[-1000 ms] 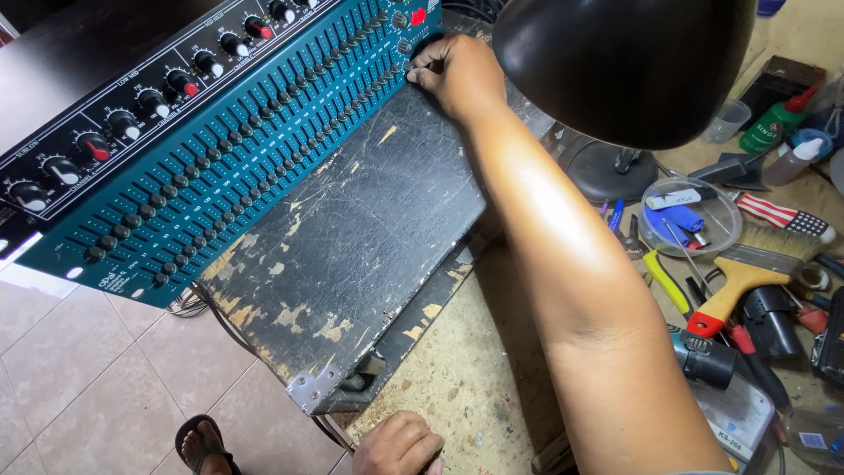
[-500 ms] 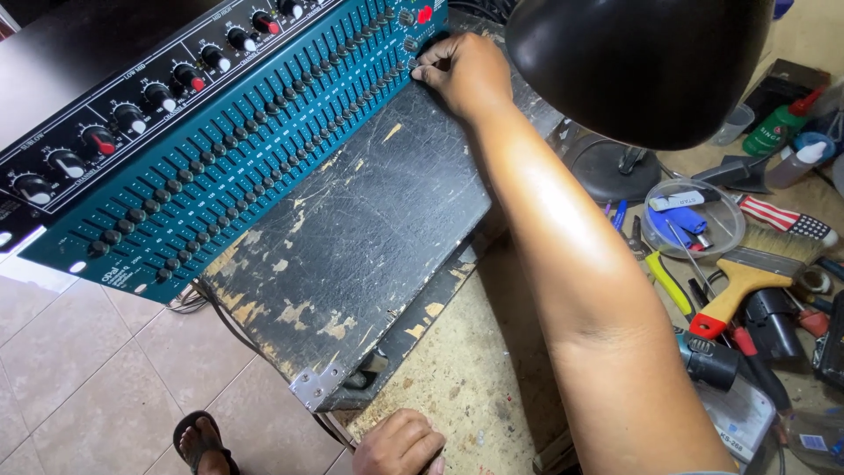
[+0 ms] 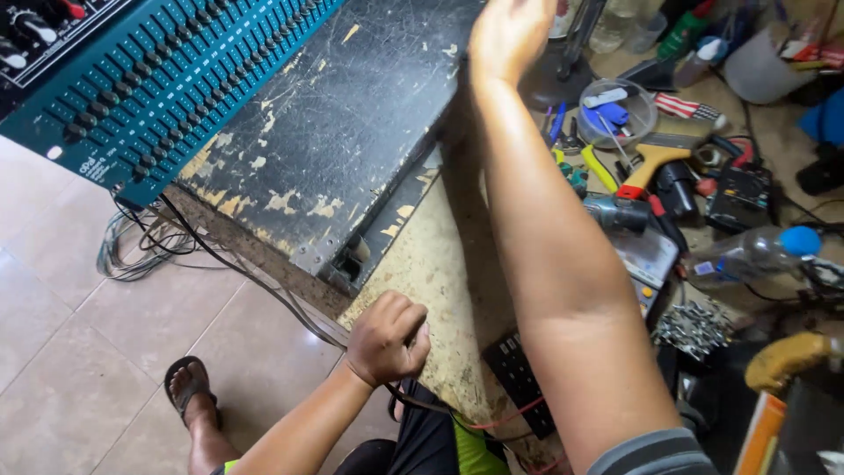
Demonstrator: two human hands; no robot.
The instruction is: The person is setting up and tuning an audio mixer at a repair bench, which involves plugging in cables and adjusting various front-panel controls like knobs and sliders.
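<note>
A teal rack unit with rows of small sliders lies at the upper left on a worn black metal case. My right hand reaches far forward over the case's right edge; its fingertips run out of the top of the picture, so what it touches is hidden. My left hand is curled into a fist on the near edge of the rough wooden bench, right beside a black cable that runs along that edge.
Tools crowd the bench's right side: an orange-handled scraper, a clear round tub, a plastic bottle with a blue cap, a black power strip. Loose cables lie on the tiled floor near my sandalled foot.
The view has tilted down and closer. My right hand has come off the teal unit's right corner and now sits over the case's right edge. My left fist shows fully.
</note>
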